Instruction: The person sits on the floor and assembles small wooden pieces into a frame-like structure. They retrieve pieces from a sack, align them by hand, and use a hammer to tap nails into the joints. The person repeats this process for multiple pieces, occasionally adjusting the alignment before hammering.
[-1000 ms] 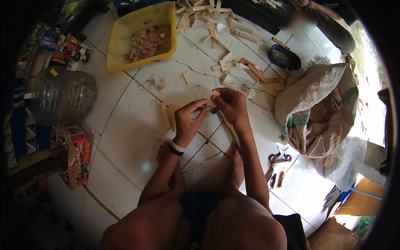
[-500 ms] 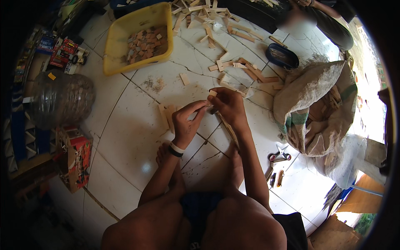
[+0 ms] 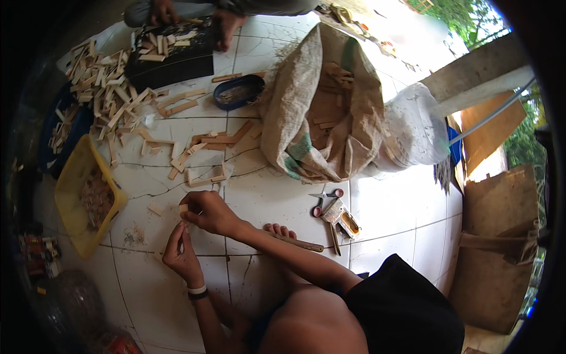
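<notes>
My right hand [image 3: 209,212] pinches a small pale wood piece [image 3: 183,207] between thumb and fingers. Just below it, the fingertips of my left hand [image 3: 181,259] are pressed together close to that piece; what they hold, if anything, is too small to make out. A loose wood block [image 3: 155,209] lies on the tiles beyond my hands, next to a patch of sawdust [image 3: 134,236]. Under my right forearm a wooden stick [image 3: 303,243] rests by my toes.
An open woven sack [image 3: 306,118] holds wood scraps. Scissors [image 3: 324,200] and a staple gun [image 3: 345,221] lie to the right. A yellow tub [image 3: 73,218] with small blocks is at left, below a pile of wood strips [image 3: 112,94]. Another person's hand [image 3: 163,12] is by a black box [image 3: 171,68].
My view has swung to the right, so the sack and scissors now sit nearer the middle. My hands stay close together, with the wood piece still in my right hand.
</notes>
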Tool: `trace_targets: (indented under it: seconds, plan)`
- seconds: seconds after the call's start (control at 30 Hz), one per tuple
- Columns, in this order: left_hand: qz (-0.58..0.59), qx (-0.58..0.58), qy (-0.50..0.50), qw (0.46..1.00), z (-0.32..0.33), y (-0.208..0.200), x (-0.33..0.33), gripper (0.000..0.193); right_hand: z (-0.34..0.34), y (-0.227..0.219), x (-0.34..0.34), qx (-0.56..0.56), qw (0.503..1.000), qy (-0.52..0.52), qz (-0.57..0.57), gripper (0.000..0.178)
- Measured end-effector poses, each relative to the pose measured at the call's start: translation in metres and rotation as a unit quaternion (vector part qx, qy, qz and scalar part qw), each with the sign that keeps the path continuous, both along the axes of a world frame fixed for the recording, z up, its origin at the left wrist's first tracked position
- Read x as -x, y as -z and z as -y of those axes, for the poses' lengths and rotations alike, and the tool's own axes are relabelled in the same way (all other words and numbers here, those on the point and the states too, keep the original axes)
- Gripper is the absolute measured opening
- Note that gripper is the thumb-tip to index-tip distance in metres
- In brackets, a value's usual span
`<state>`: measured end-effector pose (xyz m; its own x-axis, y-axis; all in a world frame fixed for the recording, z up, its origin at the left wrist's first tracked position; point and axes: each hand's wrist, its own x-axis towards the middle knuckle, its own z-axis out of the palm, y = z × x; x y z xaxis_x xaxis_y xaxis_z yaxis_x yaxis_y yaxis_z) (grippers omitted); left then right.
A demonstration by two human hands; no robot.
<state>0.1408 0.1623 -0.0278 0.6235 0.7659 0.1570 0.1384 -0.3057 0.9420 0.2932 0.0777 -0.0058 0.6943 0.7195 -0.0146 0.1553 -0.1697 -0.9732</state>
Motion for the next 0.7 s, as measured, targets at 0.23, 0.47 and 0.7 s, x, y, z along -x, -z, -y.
trace_targets:
  seconds: [0.23,0.47,0.7]
  plan:
    - [-0.020,-0.032,-0.005,0.999,0.000,0.000,-0.005,0.019,0.002,0.001,0.001,-0.012,1.000,0.020,-0.017,0.029]
    - [-0.026,-0.053,-0.020,0.998,0.001,0.010,-0.003,0.019,0.002,0.002,0.003,0.007,1.000,0.023,-0.016,0.030]
    - [0.009,-0.120,-0.040,0.992,0.004,0.014,-0.004,0.021,0.002,0.004,0.009,-0.022,0.999,0.028,-0.021,0.028]
